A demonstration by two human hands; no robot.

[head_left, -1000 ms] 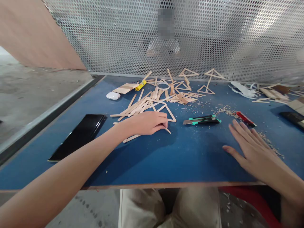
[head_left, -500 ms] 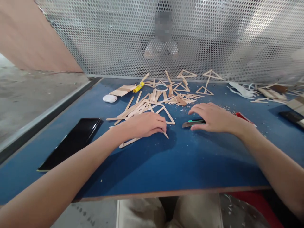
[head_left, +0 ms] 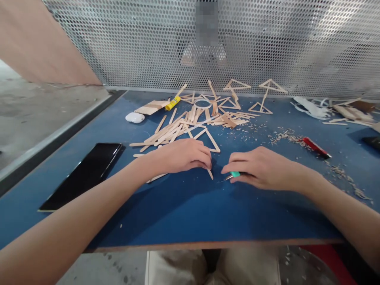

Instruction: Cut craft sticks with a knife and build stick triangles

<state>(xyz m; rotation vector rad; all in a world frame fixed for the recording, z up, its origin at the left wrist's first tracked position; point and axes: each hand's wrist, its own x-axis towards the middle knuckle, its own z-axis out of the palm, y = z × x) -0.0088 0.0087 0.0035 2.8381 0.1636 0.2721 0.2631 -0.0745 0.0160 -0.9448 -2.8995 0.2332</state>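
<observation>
**Item: craft stick, held for trimming**

While our left hand [head_left: 182, 156] pins a wooden craft stick [head_left: 209, 173] flat on the blue table [head_left: 190, 213], our right hand [head_left: 258, 168], at 3 o'clock of it, grips a green utility knife [head_left: 233, 175], blade tip near the stick's end. Step judged: cutting about to begin. Next move calls for a steady, light stroke clear of fingers. Loose sticks [head_left: 175, 132] lie at 12 o'clock.

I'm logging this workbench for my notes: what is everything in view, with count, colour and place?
wooden stick: one, pale, under the left fingers
utility knife: one, green, in the right hand
loose sticks: many, pale, mid-table
stick triangles: several, pale, by the mesh
glue stick: one, yellow, far left
earbud case: one, white, left
phone: one, black, left edge
red cutter: one, right
table: blue
left hand: pinning the stick
right hand: gripping the knife
</observation>
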